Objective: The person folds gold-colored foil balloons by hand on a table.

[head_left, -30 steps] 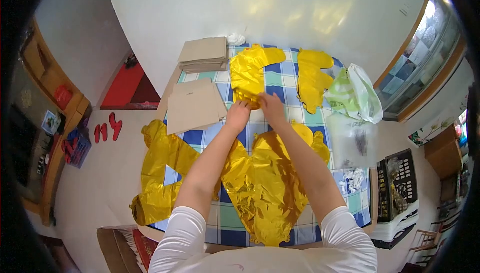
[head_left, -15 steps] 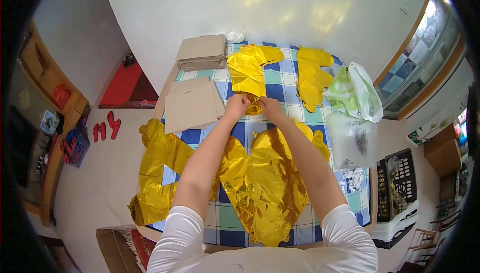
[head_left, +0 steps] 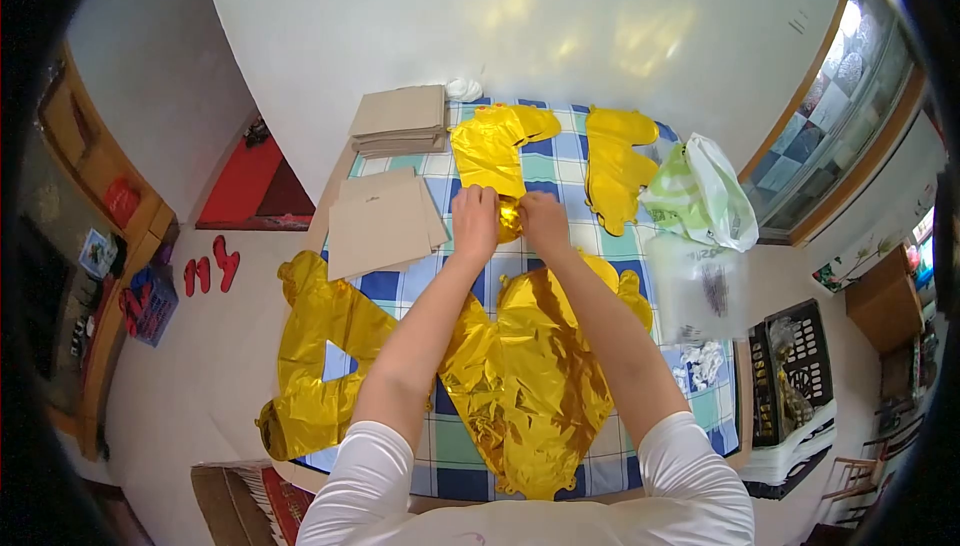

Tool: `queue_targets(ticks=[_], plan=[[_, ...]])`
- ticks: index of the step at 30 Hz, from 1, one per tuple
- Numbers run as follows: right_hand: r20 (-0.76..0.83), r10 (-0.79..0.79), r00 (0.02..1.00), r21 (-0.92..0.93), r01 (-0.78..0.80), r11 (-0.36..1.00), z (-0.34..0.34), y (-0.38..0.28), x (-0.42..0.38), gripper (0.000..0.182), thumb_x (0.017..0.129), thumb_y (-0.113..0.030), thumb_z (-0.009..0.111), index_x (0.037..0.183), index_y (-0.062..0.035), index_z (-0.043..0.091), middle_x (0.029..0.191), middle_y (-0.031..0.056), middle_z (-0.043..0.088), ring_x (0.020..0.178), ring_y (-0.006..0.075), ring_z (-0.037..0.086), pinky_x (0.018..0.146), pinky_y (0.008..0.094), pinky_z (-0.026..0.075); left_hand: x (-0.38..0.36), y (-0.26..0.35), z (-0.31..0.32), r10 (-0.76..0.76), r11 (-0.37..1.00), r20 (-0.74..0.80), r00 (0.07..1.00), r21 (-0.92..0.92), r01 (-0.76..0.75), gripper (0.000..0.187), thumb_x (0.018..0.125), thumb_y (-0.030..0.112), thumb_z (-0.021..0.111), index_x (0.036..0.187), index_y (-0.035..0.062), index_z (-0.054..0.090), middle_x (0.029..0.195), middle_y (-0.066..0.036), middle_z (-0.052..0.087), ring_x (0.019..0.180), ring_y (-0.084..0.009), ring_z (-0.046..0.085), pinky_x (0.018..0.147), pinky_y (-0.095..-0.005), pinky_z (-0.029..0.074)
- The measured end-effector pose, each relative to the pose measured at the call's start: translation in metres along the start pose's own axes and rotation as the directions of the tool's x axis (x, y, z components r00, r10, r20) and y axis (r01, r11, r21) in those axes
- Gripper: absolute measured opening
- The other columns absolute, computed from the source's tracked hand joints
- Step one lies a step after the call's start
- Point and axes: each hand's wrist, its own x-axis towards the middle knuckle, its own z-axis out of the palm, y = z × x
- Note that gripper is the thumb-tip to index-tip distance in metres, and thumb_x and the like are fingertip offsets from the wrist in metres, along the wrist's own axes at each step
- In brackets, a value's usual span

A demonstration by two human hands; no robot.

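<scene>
only one crinkled gold foil piece [head_left: 487, 154] is grasped, its near end pinched by left hand [head_left: 476, 224] and right hand [head_left: 544, 224]; other foil pieces [head_left: 620, 166] are laid flat, unheld.

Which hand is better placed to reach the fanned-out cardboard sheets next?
Probably the left hand: it is nearer the cardboard sheets, with the right hand beyond it. Both seem to pinch the gold foil.

A lane of checked cloth [head_left: 570, 174] lay open between the middle foil [head_left: 485, 151] and far-right foil [head_left: 615, 174], with the plastic bag [head_left: 700, 194] blocking farther right.
</scene>
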Motion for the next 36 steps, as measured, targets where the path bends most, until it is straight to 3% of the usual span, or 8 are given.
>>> queue_targets(ticks=[7, 12, 14, 20, 25, 29, 32, 36], plan=[[-0.229, 0.174, 0.958, 0.075, -0.161, 0.984, -0.053, -0.020, 0.067, 0.014, 0.090, -0.018, 0.055, 0.094, -0.0055, 0.062, 0.085, 0.0131, 0.064, 0.076, 0.0328, 0.062, 0.069, 0.0437, 0.049, -0.037, -0.032, 0.041, -0.022, 0.974, 0.382, 0.924, 0.216, -0.066, 0.043, 0.095, 0.030, 0.044, 0.138, 0.0233, 0.047, 0.145, -0.009, 0.042, 0.138, -0.0294, 0.033, 0.111, -0.0614, 0.021], [-0.289, 0.388, 0.875, 0.545, -0.183, 0.818, -0.138, -0.039, 0.115, 0.018, 0.094, -0.015, 0.052, 0.102, -0.0025, 0.061, 0.082, 0.0136, 0.063, 0.071, 0.0196, 0.058, 0.068, 0.0309, 0.046, -0.025, -0.025, 0.033, -0.060, 0.971, 0.433, 0.900, 0.235, -0.048, 0.040, 0.094, 0.030, 0.045, 0.132, 0.0211, 0.052, 0.140, -0.008, 0.047, 0.134, -0.0300, 0.038, 0.110, -0.0623, 0.021], [-0.585, 0.288, 0.758, 0.541, 0.100, 0.835, -0.156, -0.031, 0.135, 0.019, 0.094, -0.015, 0.052, 0.101, 0.0000, 0.061, 0.079, 0.0100, 0.063, 0.071, 0.0130, 0.055, 0.069, 0.0279, 0.046, -0.021, -0.023, 0.032, -0.073, 0.970, 0.455, 0.888, 0.240, -0.043, 0.039, 0.094, 0.030, 0.046, 0.131, 0.0206, 0.053, 0.139, -0.008, 0.048, 0.133, -0.0302, 0.039, 0.110, -0.0630, 0.021], [-0.416, 0.261, 0.871, 0.720, 0.141, 0.679, -0.265, -0.074, 0.136, 0.018, 0.094, -0.014, 0.053, 0.096, 0.0018, 0.062, 0.081, 0.0044, 0.064, 0.072, 0.0089, 0.060, 0.065, 0.0245, 0.047, -0.014, -0.020, 0.026, -0.105, 0.985, 0.493, 0.863, 0.174, 0.020, 0.043, 0.090, 0.030, 0.050, 0.131, 0.0193, 0.053, 0.139, -0.010, 0.048, 0.132, -0.0301, 0.041, 0.109, -0.0659, 0.020], [-0.354, 0.171, 0.920, 0.493, 0.028, 0.869, -0.316, -0.095, 0.113, 0.017, 0.093, -0.016, 0.057, 0.094, 0.0007, 0.063, 0.072, 0.0050, 0.061, 0.065, 0.0106, 0.059, 0.058, 0.0250, 0.045, 0.038, 0.026, -0.050, 0.069, 0.822, -0.078, 0.995, -0.560, -0.101, 0.093, 0.067, 0.028, 0.084, 0.143, 0.0052, 0.035, 0.142, -0.020, 0.042, 0.134, -0.0364, 0.037, 0.114, -0.0418, 0.026], [-0.293, 0.101, 0.951, 0.298, -0.010, 0.955, -0.351, -0.128, 0.103, 0.016, 0.091, -0.017, 0.060, 0.094, -0.0009, 0.064, 0.071, 0.0070, 0.060, 0.062, 0.0140, 0.057, 0.059, 0.0280, 0.044, 0.056, 0.102, -0.179, 0.155, 0.814, -0.406, 0.901, -0.465, -0.349, 0.114, 0.061, 0.028, 0.089, 0.150, 0.0064, 0.020, 0.150, -0.016, 0.032, 0.140, -0.0302, 0.031, 0.114, -0.0395, 0.026], [-0.341, -0.153, 0.927, 0.107, 0.200, 0.974, -0.372, -0.150, 0.097, 0.018, 0.089, -0.017, 0.063, 0.095, -0.0006, 0.064, 0.078, 0.0083, 0.062, 0.069, 0.0180, 0.058, 0.064, 0.0301, 0.045, 0.060, 0.134, -0.236, 0.292, 0.708, -0.302, 0.908, -0.570, -0.417, 0.122, 0.059, 0.030, 0.090, 0.151, 0.0083, 0.013, 0.147, -0.019, 0.035, 0.138, -0.0316, 0.032, 0.114, -0.0420, 0.027], [-0.422, -0.418, 0.804, -0.057, 0.437, 0.898, -0.395, -0.176, 0.084, 0.020, 0.087, -0.017, 0.064, 0.097, 0.0002, 0.064, 0.089, 0.0089, 0.064, 0.080, 0.0226, 0.058, 0.072, 0.0318, 0.046, 0.056, 0.150, -0.262, 0.335, 0.451, -0.090, 0.938, -0.859, -0.244, 0.079, 0.070, 0.017, 0.084, 0.137, 0.0029, 0.045, 0.124, -0.011, 0.060, 0.114, -0.0189, 0.055, 0.100, -0.0340, 0.042]])
